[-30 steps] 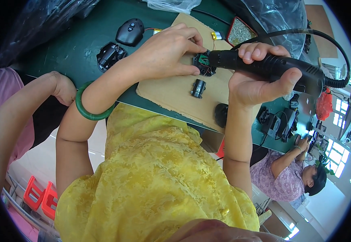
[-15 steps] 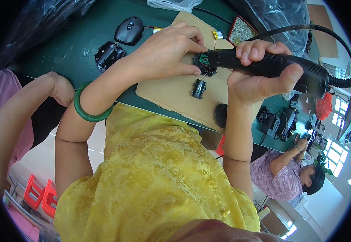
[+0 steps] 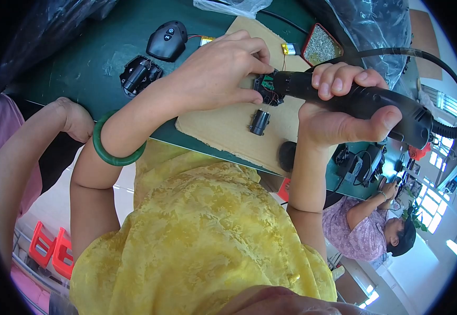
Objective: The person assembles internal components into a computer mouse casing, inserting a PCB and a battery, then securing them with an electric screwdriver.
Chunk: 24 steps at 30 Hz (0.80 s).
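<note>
My left hand [image 3: 220,76] pinches a small black device housing [image 3: 274,98] between thumb and fingers. Inside the housing, part of a green circuit board and some thin wires show. Wrapped in my right hand [image 3: 333,123] is a black corded electric screwdriver [image 3: 362,100]. Its nose meets the housing from the right, and the bit's tip is hidden. A black cylindrical part [image 3: 259,122] lies on the cardboard sheet [image 3: 213,131] just below the housing. A small silver battery [image 3: 290,49] with a yellow end sits above it, thin wires running down toward the housing.
A red-rimmed tray of tiny screws [image 3: 321,46] stands at the far right. To the left lie a black shell [image 3: 166,41] and an opened unit [image 3: 139,76] on the green table [image 3: 89,68]. Plastic bags [image 3: 373,37] border the far side. Co-workers sit on both sides.
Both hands keep their holds on the housing and the screwdriver. The whole view has shifted slightly, and the screwdriver's rear end sits a little lower and farther right.
</note>
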### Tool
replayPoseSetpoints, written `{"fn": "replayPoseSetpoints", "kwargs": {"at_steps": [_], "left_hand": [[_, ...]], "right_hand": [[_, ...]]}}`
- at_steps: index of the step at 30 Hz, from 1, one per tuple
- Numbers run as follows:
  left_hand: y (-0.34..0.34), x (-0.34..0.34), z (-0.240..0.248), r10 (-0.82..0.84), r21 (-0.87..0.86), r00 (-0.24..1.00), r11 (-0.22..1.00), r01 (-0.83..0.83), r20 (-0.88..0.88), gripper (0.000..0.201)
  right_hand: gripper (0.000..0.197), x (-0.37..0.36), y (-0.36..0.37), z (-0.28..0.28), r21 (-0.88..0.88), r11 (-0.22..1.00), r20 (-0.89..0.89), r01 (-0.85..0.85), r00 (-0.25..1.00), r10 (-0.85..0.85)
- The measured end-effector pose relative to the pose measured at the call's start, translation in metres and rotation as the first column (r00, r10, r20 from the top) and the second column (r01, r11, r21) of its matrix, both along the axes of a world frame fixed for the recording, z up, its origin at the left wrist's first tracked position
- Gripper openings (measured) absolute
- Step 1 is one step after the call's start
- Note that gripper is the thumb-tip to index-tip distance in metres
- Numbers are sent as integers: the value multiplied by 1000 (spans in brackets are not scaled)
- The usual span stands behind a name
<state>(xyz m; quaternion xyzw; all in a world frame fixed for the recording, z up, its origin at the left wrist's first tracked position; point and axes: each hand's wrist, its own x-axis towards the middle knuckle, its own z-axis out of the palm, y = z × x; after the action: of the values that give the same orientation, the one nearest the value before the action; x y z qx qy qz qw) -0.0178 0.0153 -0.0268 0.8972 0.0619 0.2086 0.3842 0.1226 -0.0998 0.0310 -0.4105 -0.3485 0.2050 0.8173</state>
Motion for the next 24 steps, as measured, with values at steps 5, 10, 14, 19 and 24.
{"fn": "replayPoseSetpoints", "kwargs": {"at_steps": [5,10,14,19,24], "left_hand": [[0,3,8,-16,14,1000,1000,16,-9,44],[0,-1,7,-31,65,999,997,32,-13,47],[-4,3,11,-65,18,997,998,66,-41,48],[-1,-6,14,-31,-19,999,999,31,-11,46],[-9,8,13,109,-47,992,992,-113,-69,35]], "right_hand": [[61,-2,-3,4,50,999,23,1,1000,-2],[54,-1,-6,-6,-23,999,44,34,998,-33],[62,22,-25,7,-4,1000,-24,10,1000,-11],[51,39,-60,55,49,993,85,107,990,-111],[38,45,-88,58,-195,957,169,217,968,-185]]}}
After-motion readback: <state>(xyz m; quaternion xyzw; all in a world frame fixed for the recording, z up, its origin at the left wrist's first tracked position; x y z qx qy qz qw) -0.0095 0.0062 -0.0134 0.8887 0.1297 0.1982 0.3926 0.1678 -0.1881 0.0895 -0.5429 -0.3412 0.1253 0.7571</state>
